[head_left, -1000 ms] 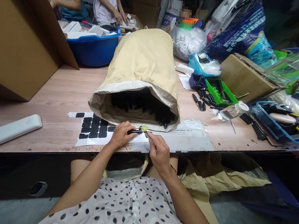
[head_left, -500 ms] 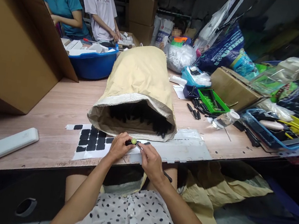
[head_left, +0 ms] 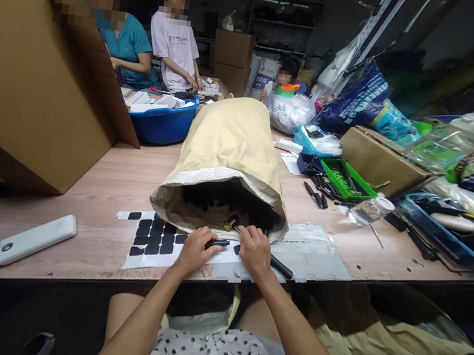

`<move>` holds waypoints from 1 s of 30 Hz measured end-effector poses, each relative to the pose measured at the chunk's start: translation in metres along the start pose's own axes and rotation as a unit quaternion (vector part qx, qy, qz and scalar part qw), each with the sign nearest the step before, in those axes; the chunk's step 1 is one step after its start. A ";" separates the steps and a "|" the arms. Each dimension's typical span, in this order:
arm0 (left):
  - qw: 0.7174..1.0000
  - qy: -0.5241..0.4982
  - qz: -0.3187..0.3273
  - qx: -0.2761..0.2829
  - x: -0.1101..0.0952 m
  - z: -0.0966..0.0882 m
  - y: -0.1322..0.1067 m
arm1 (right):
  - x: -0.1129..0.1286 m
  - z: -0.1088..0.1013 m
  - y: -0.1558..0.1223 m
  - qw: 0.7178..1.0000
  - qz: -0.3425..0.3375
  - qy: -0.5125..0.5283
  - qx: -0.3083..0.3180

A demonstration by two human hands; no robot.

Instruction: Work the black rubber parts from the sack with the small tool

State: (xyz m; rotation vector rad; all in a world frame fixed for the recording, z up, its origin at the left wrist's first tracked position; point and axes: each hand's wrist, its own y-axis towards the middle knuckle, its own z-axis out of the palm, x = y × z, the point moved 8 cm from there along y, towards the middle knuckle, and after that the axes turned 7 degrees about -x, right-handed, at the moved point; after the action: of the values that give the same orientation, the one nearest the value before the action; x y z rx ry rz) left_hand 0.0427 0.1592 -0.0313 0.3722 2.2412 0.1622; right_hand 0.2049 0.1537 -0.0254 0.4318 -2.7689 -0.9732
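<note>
My left hand is closed on a small black pen-like part, held just over the front edge of the table. In my right hand is a small hammer with a black handle, a thin metal shaft and a yellowish head. That head is raised before the mouth of a beige woven sack, apart from the black part. Many black pieces lie inside the sack; their shape is hard to make out. Below my hands lie a white sheet of black stickers and a grey flat board.
A white power bank lies at left, near a big cardboard box. Behind are a blue basin of white boxes and two people at work. To the right are a green tray, a clear bottle and a blue tray.
My right hand has lifted the hammer head off the black part and moved slightly away from my left hand. The whole view has shifted, so things sit lower and farther right.
</note>
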 end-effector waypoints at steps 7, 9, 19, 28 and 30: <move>0.978 -0.096 0.007 0.186 -0.037 0.014 -0.098 | 0.004 -0.003 -0.003 1.000 -0.004 -0.005 -0.016; 0.969 -0.038 -0.070 0.235 -0.018 0.024 -0.130 | 0.005 -0.001 -0.003 1.000 0.006 -0.007 -0.007; 0.858 0.233 -0.314 0.333 0.065 0.055 -0.150 | 0.008 -0.003 -0.001 1.000 0.002 -0.007 -0.014; 0.872 0.108 -0.170 0.447 -0.018 0.042 -0.127 | 0.006 -0.005 0.001 1.000 0.007 -0.023 0.014; 0.873 -0.029 -0.143 0.465 -0.050 0.036 -0.109 | 0.005 -0.004 0.000 0.999 0.010 -0.024 0.022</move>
State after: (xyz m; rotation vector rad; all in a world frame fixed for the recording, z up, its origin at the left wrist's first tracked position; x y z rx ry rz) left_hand 0.0771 0.0394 -0.0440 0.5177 2.1414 -1.1063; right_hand 0.2009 0.1500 -0.0220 0.3923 -2.8364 -0.9331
